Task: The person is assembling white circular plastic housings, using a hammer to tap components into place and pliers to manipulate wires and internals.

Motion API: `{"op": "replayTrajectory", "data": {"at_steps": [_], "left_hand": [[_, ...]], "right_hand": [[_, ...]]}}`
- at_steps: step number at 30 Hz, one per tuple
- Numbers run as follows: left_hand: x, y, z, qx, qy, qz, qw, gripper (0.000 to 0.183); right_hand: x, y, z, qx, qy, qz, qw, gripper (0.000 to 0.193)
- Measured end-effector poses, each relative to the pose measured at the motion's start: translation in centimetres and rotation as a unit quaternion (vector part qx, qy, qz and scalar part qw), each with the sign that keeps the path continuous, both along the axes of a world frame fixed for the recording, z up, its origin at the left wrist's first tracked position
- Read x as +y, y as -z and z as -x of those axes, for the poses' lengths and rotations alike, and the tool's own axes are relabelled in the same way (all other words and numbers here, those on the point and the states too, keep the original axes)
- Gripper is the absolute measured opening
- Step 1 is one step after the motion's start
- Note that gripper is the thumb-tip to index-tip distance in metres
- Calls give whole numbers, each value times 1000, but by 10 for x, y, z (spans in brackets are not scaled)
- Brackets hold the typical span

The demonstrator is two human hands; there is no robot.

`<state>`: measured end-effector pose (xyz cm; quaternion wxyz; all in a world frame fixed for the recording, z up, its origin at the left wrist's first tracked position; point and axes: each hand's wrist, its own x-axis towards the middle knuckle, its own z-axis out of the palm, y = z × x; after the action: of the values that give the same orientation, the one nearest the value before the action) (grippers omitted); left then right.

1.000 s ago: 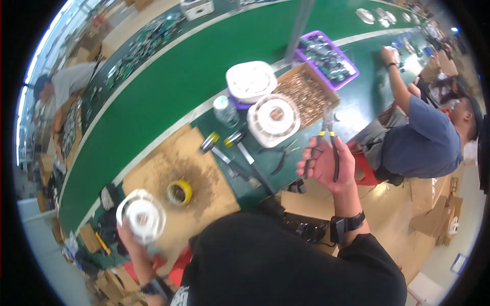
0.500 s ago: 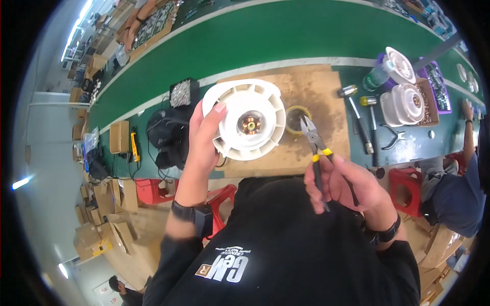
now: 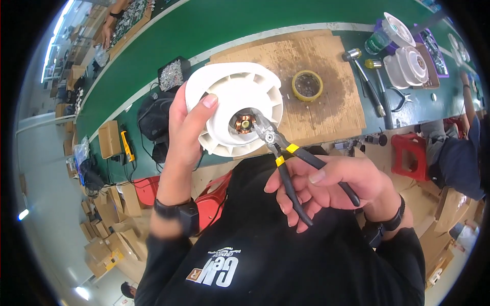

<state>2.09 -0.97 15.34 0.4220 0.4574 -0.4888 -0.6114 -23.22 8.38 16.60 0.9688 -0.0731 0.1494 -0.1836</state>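
My left hand (image 3: 186,127) grips a round white plastic housing (image 3: 217,84) by its left edge, thumb on top, tilted with its ribbed open side up. In its central hole sits a copper-wound coil (image 3: 239,125) with a pale core. Diagonal cutting pliers (image 3: 270,137) with black handles and yellow bands are held by my right hand (image 3: 352,178), the thumb over one handle and the fingers about the other. Their jaws reach into the rim of the hole, beside the coil. Whether the tips touch the coil, I cannot tell.
A stained cardboard sheet (image 3: 337,109) on the green bench carries a yellow ring-shaped container (image 3: 307,85). Right of it lie two hammers (image 3: 368,84), other pliers (image 3: 399,99) and stacked white housings (image 3: 406,69). A black box of small metal parts (image 3: 173,74) stands left. A co-worker's arm (image 3: 467,94) shows far right.
The pliers have moved left from beside the housing into its central hole. The housing has come slightly left and tilted more. My view has shifted, showing the yellow ring uncovered.
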Motion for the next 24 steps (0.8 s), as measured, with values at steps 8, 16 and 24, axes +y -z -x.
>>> {"op": "replayTrajectory", "data": {"at_steps": [8, 16, 24], "left_hand": [[-3, -6, -7, -129, 80, 153, 977, 50], [-7, 8, 3, -192, 148, 243, 939, 47], [-5, 77, -1, -173, 142, -80, 971, 60]], "right_hand": [[5, 9, 4, 58, -22, -7, 998, 43], [-10, 26, 5, 330, -16, 181, 926, 40], [-24, 87, -7, 465, -79, 340, 814, 39]]}}
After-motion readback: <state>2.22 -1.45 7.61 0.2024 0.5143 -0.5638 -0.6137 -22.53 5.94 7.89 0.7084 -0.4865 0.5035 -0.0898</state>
